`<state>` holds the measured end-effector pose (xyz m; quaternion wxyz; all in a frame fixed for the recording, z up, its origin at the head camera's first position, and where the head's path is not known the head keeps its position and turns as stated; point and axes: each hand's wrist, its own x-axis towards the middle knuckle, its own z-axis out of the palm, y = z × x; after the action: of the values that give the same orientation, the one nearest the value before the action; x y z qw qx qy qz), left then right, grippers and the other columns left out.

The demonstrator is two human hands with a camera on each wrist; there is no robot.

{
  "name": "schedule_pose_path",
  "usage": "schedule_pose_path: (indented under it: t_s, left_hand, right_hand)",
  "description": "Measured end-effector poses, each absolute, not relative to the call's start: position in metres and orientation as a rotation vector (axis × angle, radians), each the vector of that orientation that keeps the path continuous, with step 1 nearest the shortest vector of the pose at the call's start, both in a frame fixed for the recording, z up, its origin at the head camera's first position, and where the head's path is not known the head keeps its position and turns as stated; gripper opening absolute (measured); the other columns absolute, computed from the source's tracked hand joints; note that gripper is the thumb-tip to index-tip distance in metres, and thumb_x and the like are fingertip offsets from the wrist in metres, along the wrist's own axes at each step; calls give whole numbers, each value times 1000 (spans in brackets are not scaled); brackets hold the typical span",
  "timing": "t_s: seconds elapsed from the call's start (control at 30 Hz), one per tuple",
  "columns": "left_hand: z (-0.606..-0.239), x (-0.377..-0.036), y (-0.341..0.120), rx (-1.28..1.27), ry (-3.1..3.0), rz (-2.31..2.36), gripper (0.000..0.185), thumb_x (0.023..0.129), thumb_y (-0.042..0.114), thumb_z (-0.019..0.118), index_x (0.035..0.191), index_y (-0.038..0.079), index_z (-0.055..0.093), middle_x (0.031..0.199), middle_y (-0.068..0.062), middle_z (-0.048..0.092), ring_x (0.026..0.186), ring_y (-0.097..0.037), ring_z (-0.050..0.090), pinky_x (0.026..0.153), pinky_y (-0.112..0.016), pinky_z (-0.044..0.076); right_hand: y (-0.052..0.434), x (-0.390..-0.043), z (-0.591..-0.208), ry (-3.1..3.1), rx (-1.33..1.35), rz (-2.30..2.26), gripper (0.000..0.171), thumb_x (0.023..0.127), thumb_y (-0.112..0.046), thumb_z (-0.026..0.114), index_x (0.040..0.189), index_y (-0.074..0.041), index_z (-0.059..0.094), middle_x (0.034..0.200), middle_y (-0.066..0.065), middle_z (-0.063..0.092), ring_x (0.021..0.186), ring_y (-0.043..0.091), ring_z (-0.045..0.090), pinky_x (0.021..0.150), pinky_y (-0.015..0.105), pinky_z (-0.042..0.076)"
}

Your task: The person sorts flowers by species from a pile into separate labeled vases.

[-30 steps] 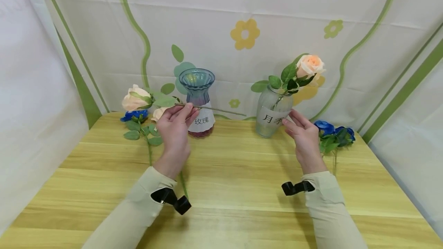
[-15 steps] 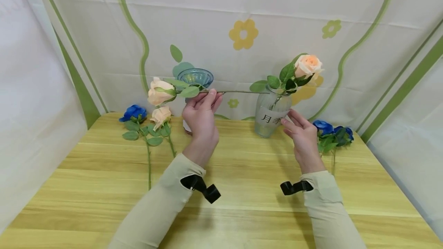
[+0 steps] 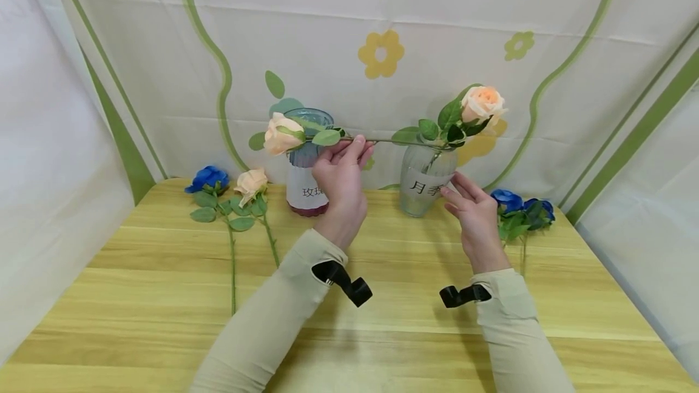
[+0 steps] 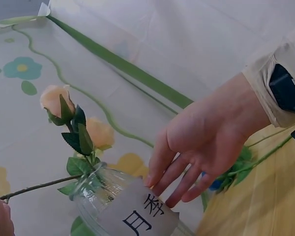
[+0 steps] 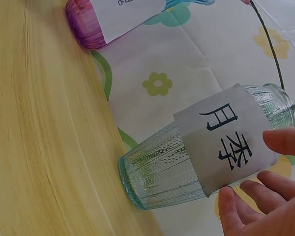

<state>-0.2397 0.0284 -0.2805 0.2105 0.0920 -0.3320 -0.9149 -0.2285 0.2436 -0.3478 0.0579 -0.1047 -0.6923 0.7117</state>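
In the head view my left hand pinches the stem of a peach rose. The rose lies level, bloom to the left, with its stem tip at the mouth of the clear glass vase, labelled 月季. Whether the tip is inside the rim I cannot tell. That vase holds an upright peach rose. My right hand touches the vase's right side with fairly straight fingers, its thumb by the label in the right wrist view.
Behind my left hand stands a blue-purple vase, labelled 玫瑰. On the wooden table lie a blue flower and a peach rose at left. Blue flowers lie beyond my right hand. A patterned cloth hangs behind.
My left hand has carried the peach rose rightward and upward, bringing the stem tip to the clear vase's mouth. My right hand has stayed at the vase.
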Motion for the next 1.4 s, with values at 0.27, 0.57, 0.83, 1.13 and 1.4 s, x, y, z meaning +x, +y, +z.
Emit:
schedule_pose_path:
  t_s: [0.27,0.57,0.83,1.13,1.4]
  left_hand:
    - [-278,-248,44,242,-956,-2532,23,87,-10,80,86,5,63,79,-8,73,72,-17,77,80,-35,67]
    - [-275,-263,63,302,-1071,-2479,17,86,-6,82,88,4,69,80,-5,74,72,-15,76,82,-37,67]
    - [-273,-278,72,304,-1104,-2453,16,89,-3,82,102,-6,74,82,-4,74,72,-13,74,82,-34,66]
    - [-274,-292,79,348,-1050,-2490,10,87,-3,84,90,1,76,81,-5,75,70,-12,74,76,-28,66]
    - [-271,-303,88,398,-1086,-2480,8,87,-1,85,92,3,80,86,-7,79,73,-11,74,77,-27,65]
  right_hand:
    - [243,-228,-347,-2094,-321,2153,66,104,-22,70,164,-21,42,172,1,38,153,17,48,104,23,52]
    - [245,-229,-348,-2087,-318,2164,66,104,-22,70,164,-21,42,172,1,39,152,17,49,94,17,54]
    - [246,-230,-348,-2084,-312,2179,65,105,-22,68,164,-21,41,172,0,39,152,17,48,96,19,54]
    - [243,-229,-348,-2089,-305,2176,66,104,-21,69,164,-20,41,172,1,38,153,18,47,95,18,54]
    - [242,-229,-347,-2089,-320,2176,65,104,-21,69,164,-20,42,172,0,39,152,17,48,96,18,54]
